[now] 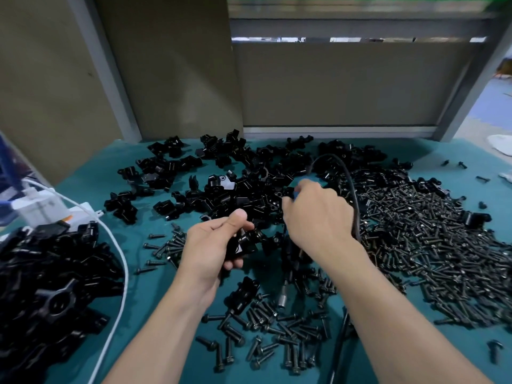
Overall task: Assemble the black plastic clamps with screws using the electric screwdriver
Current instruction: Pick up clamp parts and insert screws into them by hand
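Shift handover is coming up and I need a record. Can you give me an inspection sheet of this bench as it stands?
Surface: teal mat, largely covered.
Job's things: loose clamps heaped at the back; screws heaped right and front; electric screwdriver, tip showing below the right wrist.
Clutter: pile of black parts at left.
Hands: left hand grips a clamp; right hand curled over the clamp heap, hold unclear.
Cables: black cable arches over the right hand; white cable crosses the left side.
Surroundings: grey panel behind; white power block at left.
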### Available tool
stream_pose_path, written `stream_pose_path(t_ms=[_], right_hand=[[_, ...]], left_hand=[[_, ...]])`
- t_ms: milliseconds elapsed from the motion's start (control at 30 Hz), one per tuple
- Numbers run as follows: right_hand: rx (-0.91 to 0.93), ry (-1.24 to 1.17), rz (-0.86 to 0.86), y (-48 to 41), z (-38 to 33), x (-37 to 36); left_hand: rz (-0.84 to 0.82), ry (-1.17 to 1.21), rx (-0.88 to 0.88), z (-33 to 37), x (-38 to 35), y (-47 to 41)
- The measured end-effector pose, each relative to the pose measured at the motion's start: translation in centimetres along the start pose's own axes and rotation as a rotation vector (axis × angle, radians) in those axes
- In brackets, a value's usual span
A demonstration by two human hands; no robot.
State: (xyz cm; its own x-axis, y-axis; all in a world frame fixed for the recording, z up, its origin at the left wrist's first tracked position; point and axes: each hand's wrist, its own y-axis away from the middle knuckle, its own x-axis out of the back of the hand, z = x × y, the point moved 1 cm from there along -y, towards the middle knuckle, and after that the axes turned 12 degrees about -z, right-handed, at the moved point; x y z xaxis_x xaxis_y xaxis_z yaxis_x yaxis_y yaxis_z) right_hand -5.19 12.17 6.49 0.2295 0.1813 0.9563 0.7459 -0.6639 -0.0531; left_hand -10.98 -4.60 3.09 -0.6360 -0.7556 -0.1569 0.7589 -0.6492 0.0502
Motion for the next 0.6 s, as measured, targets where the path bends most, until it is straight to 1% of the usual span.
stream_pose_path(t_ms=[33,67,133,167,200,233,300,333,433,467,533,600], right_hand=[[0.111,-0.135,-0.036,0.0,-0.1,0.4],[0.216,-0.300,-0.155,0.0,-0.3,0.9],[0.388,-0.597,-0.529,0.5,-0.5,2.0],[0.451,-0.662,-0.690,1.0,-0.7,2.2],[0.493,-0.676,-0.792,1.2,-0.7,2.1],[0.510,-0.661,-0.819,1.3,-0.9,1.8],[0.496,-0.677,-0.794,1.5,-1.3,1.3],[0.476,-0.729,-0.804,1.6,-1.4,1.1],[0.398,-0.958,-0.919,2.2,-1.6,1.0],[0.369,-1.043,-0.962,2.4,-1.7,0.8],[0.306,-1.187,-1.015,2.6,-1.8,0.4],[0.286,-1.266,-1.041,2.6,-2.0,0.1]], left_hand=[[-0.012,0.019,0.002,0.0,0.0,-0.1],[-0.019,0.046,0.002,0.0,0.1,-0.1],[-0.031,0.112,-0.002,0.0,0.3,-0.3],[-0.034,0.137,-0.007,0.0,0.5,-0.3],[-0.030,0.156,-0.018,0.0,0.6,-0.3],[-0.009,0.172,-0.032,0.0,0.6,-0.4],[0.087,0.197,-0.103,0.1,0.7,-0.5],[0.156,0.120,-0.169,0.1,0.9,-0.4],[0.348,-0.422,-0.408,0.4,1.2,-0.1],[0.404,-0.550,-0.462,0.5,1.2,0.1],[0.496,-0.689,-0.561,0.4,0.9,0.6],[0.548,-0.786,-0.650,0.2,0.4,1.0]])
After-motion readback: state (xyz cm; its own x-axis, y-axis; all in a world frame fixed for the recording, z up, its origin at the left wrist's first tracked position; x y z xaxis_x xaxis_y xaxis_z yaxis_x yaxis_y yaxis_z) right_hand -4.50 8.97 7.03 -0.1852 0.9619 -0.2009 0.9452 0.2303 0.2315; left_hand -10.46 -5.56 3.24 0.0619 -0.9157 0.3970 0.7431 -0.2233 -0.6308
